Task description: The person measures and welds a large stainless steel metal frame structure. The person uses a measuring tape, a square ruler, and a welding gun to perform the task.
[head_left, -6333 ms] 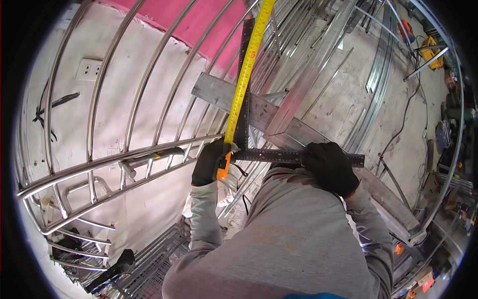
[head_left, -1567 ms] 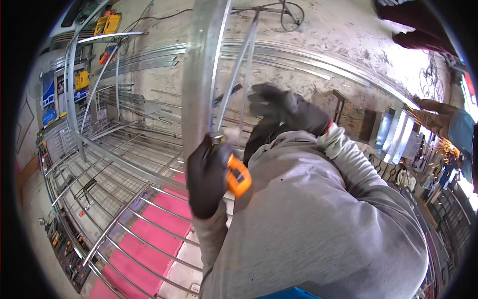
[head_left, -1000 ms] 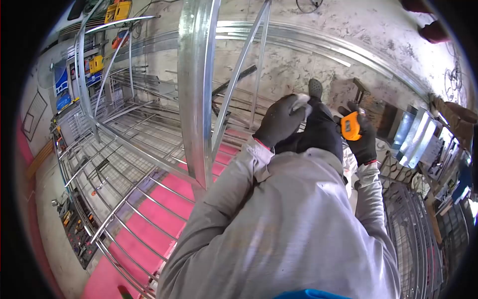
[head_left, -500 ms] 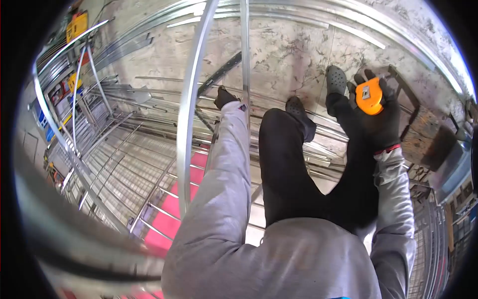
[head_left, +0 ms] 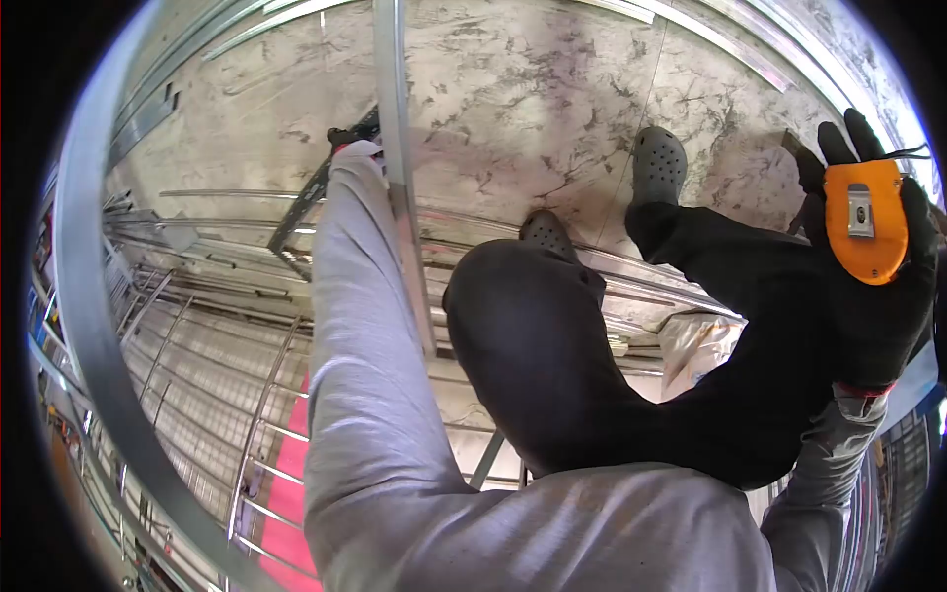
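Note:
My right hand [head_left: 876, 316], in a black glove, holds an orange tape measure [head_left: 866, 222] with its metal clip facing up. Some fingers stretch out past the case, and the hand is beside my right knee. Farther forward on the left, my left hand [head_left: 341, 137], also gloved in black, is right at a dark slotted metal bar [head_left: 314, 189]. Its fingers are mostly hidden by the grey sleeve and the short view along the arm. Just right of that hand rises a silver metal post [head_left: 397, 148].
A wide curved-looking metal frame member [head_left: 84, 257] stands at the left. Thin metal rods [head_left: 227, 193] lie across the concrete floor [head_left: 513, 109]. A wire rack [head_left: 261, 414] is low on the left, beside a pink strip [head_left: 288, 479]. A pale bag [head_left: 695, 345] lies between my legs.
My left hand has reached forward along the dark bar. My right hand has swung outward to the right with the tape measure. The view has shifted, so the metal posts sit farther left.

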A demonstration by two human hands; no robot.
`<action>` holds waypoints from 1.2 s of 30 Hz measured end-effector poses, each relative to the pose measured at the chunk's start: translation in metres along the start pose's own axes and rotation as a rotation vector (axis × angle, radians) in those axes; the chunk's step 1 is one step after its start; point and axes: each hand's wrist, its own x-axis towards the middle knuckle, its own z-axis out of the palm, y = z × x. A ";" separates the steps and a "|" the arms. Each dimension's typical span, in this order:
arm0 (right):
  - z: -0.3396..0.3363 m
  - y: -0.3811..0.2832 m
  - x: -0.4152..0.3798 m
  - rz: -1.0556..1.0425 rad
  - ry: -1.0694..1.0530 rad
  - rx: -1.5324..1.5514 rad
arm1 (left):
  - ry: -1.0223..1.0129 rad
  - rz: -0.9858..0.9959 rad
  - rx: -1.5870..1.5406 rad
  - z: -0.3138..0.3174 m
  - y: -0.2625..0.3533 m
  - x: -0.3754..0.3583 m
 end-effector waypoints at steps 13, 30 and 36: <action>0.009 0.004 0.008 0.018 -0.143 0.217 | 0.443 0.064 -0.315 -0.033 -0.031 -0.049; 0.013 0.053 -0.071 0.080 -0.154 0.712 | 0.486 0.437 -0.399 0.019 0.014 -0.546; -0.024 -0.026 -0.182 -0.164 0.044 0.306 | 0.522 0.482 0.046 0.012 0.023 -0.637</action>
